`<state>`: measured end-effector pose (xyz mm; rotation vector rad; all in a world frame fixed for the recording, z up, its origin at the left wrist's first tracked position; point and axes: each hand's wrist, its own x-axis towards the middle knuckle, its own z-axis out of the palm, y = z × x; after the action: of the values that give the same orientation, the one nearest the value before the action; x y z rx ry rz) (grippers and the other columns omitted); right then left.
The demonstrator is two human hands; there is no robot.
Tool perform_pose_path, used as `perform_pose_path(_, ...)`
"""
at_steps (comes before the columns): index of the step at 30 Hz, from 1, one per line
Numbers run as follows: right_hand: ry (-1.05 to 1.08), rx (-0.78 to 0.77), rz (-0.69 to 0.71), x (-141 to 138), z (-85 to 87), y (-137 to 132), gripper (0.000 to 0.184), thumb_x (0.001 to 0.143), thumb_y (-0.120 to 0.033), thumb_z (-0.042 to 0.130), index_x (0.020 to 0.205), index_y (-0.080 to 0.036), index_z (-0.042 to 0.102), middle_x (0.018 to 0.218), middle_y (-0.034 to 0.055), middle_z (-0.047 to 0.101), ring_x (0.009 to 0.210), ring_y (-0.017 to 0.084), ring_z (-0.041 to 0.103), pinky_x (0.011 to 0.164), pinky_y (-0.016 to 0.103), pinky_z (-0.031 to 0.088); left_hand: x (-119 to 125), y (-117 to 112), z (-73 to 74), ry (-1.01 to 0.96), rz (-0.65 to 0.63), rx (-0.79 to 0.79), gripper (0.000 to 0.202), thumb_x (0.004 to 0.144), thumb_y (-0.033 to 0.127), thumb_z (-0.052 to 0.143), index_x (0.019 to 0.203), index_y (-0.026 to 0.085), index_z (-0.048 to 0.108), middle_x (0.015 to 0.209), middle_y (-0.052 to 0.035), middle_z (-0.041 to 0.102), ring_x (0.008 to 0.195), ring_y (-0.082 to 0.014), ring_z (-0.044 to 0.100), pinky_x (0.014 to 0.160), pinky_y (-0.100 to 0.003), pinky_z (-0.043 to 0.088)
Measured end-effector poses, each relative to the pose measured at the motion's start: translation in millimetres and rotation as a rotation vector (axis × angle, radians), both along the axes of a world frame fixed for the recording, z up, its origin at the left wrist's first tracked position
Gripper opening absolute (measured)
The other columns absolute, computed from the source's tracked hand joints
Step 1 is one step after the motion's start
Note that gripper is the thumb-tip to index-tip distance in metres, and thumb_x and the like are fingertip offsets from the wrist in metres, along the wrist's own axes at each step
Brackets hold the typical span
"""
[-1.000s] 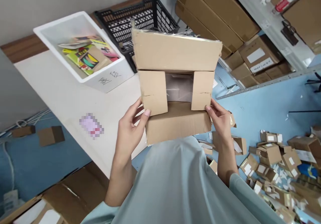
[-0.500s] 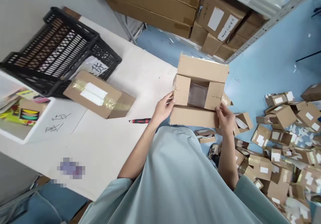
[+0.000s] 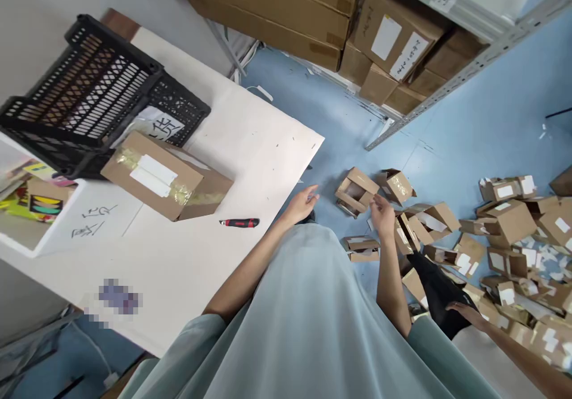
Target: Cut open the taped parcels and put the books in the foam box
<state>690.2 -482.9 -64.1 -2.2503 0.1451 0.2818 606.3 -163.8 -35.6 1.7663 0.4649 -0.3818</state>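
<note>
Nothing is held in either hand: the left bare hand (image 3: 300,205) is opened with fingers loosely parted, and the right bare hand (image 3: 381,214) is opened with fingers loosely curled. Between and below them, an open-topped brown cardboard box (image 3: 364,181) is seen, its flaps framing a rectangular opening; its edge is overlapped in view by the right fingertips, but no grip on it is shown, and whether it is in the air or on the smooth blue floor (image 3: 473,155) cannot be told. Left of the left hand, a matte white tabletop (image 3: 254,155) is seen, on which a slim red-and-black utility knife (image 3: 240,223) is laid. Farther left, an oblong brown carton (image 3: 165,175), sealed with glossy yellowish tape, is placed near a black lattice-walled plastic crate (image 3: 89,83). Right of the right hand, torn-open brown cartons (image 3: 507,220) are heaped, and another person's hand (image 3: 467,314) is seen against black fabric (image 3: 435,286).
</note>
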Motion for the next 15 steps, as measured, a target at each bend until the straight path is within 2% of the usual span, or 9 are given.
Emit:
perform_pose_path(4,0.076,0.079,0.238,16.4,-7.7,71.6,0.058,0.093,-0.064,0.069,0.124,-0.018,0.082,0.130,0.0222,0.086,0.125,0.038,0.081,0.117,0.059,0.061,-28.8,20.7,1.4,-0.019,0.218,-0.069,0.047,0.105,0.040,0.069,0.148,0.021,0.074,0.158,-0.0158,0.073,0.145,-0.0354,0.072,0.129,-0.058,0.055)
perform_pose_path(8,0.146,0.114,0.506,21.0,-8.6,151.5,0.043,0.099,-0.053,0.067,0.125,-0.021,0.082,0.137,0.0187,0.085,0.131,0.037,0.080,0.121,0.059,0.059,-68.8,41.1,10.9,-0.049,0.404,-0.061,0.048,0.105,0.049,0.067,0.143,0.021,0.076,0.157,-0.0156,0.074,0.150,-0.0351,0.068,0.130,-0.056,0.054)
perform_pose_path(12,0.191,0.156,0.778,13.0,-6.8,228.5,0.039,0.101,-0.047,0.067,0.126,-0.021,0.082,0.140,0.0190,0.084,0.132,0.037,0.080,0.122,0.058,0.059,-117.2,63.7,24.3,-0.078,0.606,-0.006,0.054,0.105,0.060,0.066,0.140,0.020,0.076,0.158,-0.0172,0.073,0.149,-0.0357,0.069,0.126,-0.057,0.056)
perform_pose_path(15,0.241,0.227,0.916,-3.1,-4.0,286.9,0.039,0.101,-0.050,0.070,0.125,-0.022,0.082,0.137,0.0179,0.085,0.128,0.035,0.081,0.118,0.056,0.062,-156.0,82.4,32.7,-0.091,0.781,0.027,0.060,0.103,0.067,0.068,0.139,0.020,0.075,0.154,-0.0187,0.075,0.144,-0.0361,0.071,0.126,-0.058,0.056)
